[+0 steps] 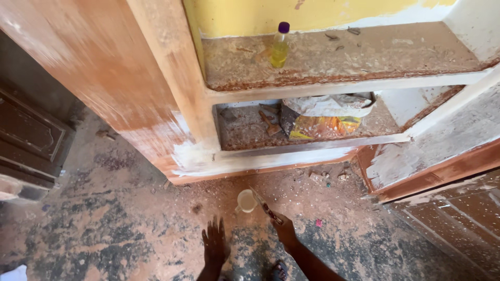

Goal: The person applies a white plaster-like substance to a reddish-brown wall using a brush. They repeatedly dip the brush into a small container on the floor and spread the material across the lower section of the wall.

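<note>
Left hand (pixel 215 244): open, fingers spread, palm down, low over the dusty floor (pixel 120 224), holding nothing. Right hand (pixel 284 229): closed around the handle of a paint-smeared scraper (pixel 262 203), whose blade slants up and to the left, its tip just beside a small cream cup (pixel 246 200). Cup: stands upright on the floor, near the foot of a wooden shelf unit (pixel 172 88), between the two hands and slightly ahead of them. Shelf unit: orange-brown wood, patched with white filler along its lower edge and front rails. Upper shelf: one clear bottle (pixel 280 47) of yellow liquid with a purple cap, upright, towards the left end. Lower shelf: a crumpled bag (pixel 323 117), white and yellow-orange, lying near the middle, with a small brown tool (pixel 270 125) just beside it on the left; what kind of tool cannot be told. Floor: mottled dark grey and reddish dust, scattered debris near the unit's base. Dark panelled door (pixel 28 135): at the left edge.
</note>
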